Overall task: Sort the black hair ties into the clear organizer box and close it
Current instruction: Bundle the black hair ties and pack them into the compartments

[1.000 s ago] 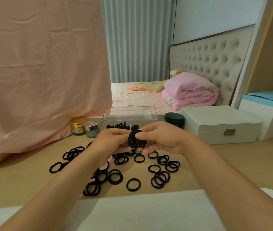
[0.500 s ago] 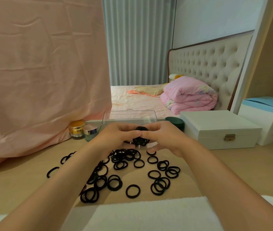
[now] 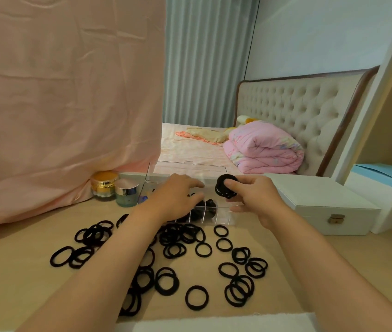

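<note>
Several loose black hair ties [image 3: 196, 297] lie scattered on the wooden table. The clear organizer box [image 3: 223, 215] stands behind them with its lid [image 3: 190, 167] raised, and some ties sit in its compartments. My right hand [image 3: 252, 197] pinches a small bunch of black hair ties [image 3: 225, 189] above the box's right side. My left hand [image 3: 176, 197] hovers palm down over the box's left and middle compartments, fingers apart; what lies under it is hidden.
Two cosmetic jars, one gold [image 3: 104, 185] and one silver-lidded [image 3: 126, 192], stand left of the box. A white latch case [image 3: 319, 207] and a blue-topped white box [image 3: 386, 190] are to the right. Pink cloth [image 3: 58, 104] hangs at left. White cloth [image 3: 214, 322] lies at the near edge.
My hands have parted: the right one carried the bunch of ties up and right over the box, the left one let go and moved over the compartments. The view tilted up.
</note>
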Action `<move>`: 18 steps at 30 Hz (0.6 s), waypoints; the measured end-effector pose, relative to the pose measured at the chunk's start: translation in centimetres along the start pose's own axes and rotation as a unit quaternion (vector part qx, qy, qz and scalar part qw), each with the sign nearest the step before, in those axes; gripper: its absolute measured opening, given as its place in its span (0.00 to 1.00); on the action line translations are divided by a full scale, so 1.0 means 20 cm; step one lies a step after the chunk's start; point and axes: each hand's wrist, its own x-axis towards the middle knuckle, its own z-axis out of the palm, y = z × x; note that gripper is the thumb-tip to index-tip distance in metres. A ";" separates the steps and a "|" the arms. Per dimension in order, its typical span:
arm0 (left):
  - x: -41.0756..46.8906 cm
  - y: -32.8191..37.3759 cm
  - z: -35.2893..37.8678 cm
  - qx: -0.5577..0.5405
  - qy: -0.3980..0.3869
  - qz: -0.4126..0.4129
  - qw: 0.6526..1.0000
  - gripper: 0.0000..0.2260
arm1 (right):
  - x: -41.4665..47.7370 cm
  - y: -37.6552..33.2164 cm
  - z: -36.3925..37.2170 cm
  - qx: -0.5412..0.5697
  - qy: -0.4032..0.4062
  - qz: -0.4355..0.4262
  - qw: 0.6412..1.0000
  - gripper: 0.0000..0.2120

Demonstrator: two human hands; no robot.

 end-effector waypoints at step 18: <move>0.02 -0.10 0.08 0.102 -0.018 0.024 0.994 0.25 | 0.31 -0.08 0.23 -0.555 -0.042 -0.020 0.830 0.09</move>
